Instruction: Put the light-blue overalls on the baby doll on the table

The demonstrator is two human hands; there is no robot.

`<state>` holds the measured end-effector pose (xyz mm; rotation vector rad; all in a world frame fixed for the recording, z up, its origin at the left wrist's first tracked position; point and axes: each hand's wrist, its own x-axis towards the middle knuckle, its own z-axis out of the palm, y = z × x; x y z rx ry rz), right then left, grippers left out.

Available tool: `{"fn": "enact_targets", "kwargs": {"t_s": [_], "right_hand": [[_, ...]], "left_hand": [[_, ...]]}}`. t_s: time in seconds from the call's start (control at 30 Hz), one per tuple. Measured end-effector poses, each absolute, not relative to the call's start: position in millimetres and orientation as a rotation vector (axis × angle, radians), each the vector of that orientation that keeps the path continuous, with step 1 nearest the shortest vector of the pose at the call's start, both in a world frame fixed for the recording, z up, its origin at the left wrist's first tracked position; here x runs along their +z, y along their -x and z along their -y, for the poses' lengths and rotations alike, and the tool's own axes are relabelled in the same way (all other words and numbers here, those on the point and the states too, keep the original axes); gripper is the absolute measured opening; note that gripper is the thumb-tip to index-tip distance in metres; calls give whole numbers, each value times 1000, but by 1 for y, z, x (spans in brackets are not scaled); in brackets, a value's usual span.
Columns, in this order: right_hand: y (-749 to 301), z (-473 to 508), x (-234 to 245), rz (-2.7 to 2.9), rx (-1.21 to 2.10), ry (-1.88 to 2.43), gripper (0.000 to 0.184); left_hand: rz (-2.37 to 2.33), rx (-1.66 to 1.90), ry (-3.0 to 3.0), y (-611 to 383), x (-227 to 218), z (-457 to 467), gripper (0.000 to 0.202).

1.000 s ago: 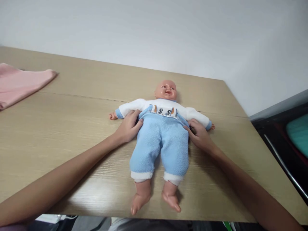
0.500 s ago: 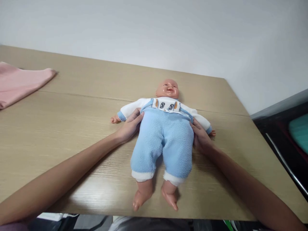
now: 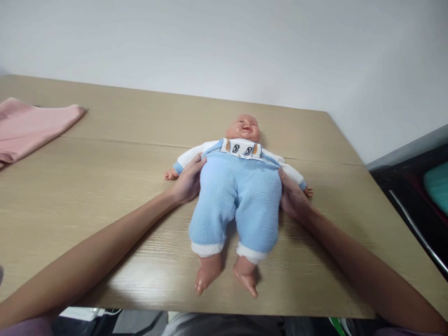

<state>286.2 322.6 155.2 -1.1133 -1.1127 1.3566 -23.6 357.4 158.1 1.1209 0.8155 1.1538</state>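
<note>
A baby doll lies on its back on the wooden table, head away from me and bare feet toward me. It wears a white long-sleeved top and light blue fleece overalls with white cuffs and a bib printed with eyes. My left hand grips the upper side edge of the overalls at the doll's waist, thumb on top. On the opposite side, my right hand holds the matching edge. Fingers of both hands are partly hidden beneath the cloth and the doll's body.
A pink cloth lies at the far left of the table. A pale wall rises behind. Beyond the right edge stands a dark object with a metal bar and something teal.
Both hands have drawn the upper edges of the overalls slightly outward and up, so the waist looks wider and tauter. The view has shifted a little.
</note>
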Motion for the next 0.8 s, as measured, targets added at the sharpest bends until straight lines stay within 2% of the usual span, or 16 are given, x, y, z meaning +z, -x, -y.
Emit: {"fn": "enact_targets", "kwargs": {"t_s": [0.17, 0.47, 0.6, 0.8], "right_hand": [[-286, -324, 155, 1061, 1383, 1120, 54], [-293, -327, 165, 1220, 1260, 1145, 35], [-291, -328, 167, 1233, 1235, 1128, 25], [-291, -328, 163, 1262, 1147, 1160, 31]], "left_hand": [[-840, 1194, -1121, 21, 159, -357, 47], [-846, 1189, -1119, 22, 152, -358, 24], [-865, 1097, -1275, 35, 156, -363, 27], [-998, 907, -1758, 51, 170, -360, 35]]}}
